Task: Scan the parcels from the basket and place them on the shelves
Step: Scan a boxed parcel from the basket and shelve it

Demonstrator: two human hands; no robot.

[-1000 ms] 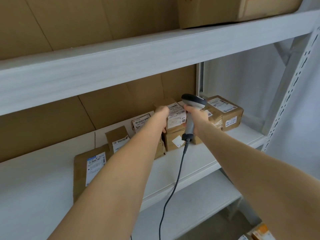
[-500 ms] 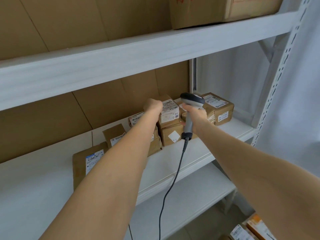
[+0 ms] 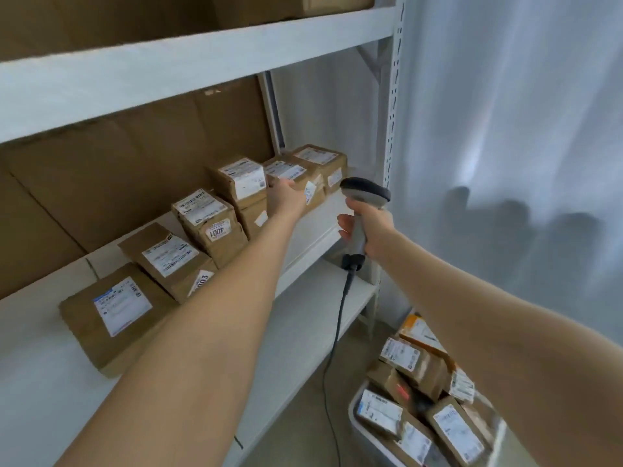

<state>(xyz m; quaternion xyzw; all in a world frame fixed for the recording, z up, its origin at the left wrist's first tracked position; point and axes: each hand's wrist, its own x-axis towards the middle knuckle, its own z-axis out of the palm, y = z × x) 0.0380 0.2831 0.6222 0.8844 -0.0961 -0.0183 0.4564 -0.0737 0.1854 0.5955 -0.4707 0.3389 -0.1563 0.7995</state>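
My right grip (image 3: 372, 230) is wrapped round the handle of the scanner (image 3: 365, 192), fingers curled tight on it, thumb side toward the left of the frame. The scanner stands about upright just right of centre, its dark head pointing left toward the shelf. Its cable (image 3: 338, 318) hangs from the base of the handle and runs down to the bottom edge.

My left grip (image 3: 286, 198) is stretched out at centre frame, fingers loose and spread, holding nothing. It is right at the front of a labelled parcel (image 3: 290, 168) that lies on top of another. Motion blur keeps me from telling whether the fingertips touch it.

That parcel belongs to a row of brown parcels (image 3: 202, 210) on the white shelf (image 3: 40, 399), running from lower left up toward the centre. Most carry white labels on top. The nearest one, a flat parcel (image 3: 111, 315), lies at lower left with the next leaning on it.

At the lower right corner stands the basket (image 3: 354, 416), pale-rimmed, with more labelled parcels heaped inside (image 3: 414, 364).

Above the row runs an upper shelf (image 3: 168, 62) across the top of the frame, with brown cardboard behind and above it. A perforated white post (image 3: 392, 96) stands right of centre, and a pale curtain (image 3: 505, 129) fills the right side.
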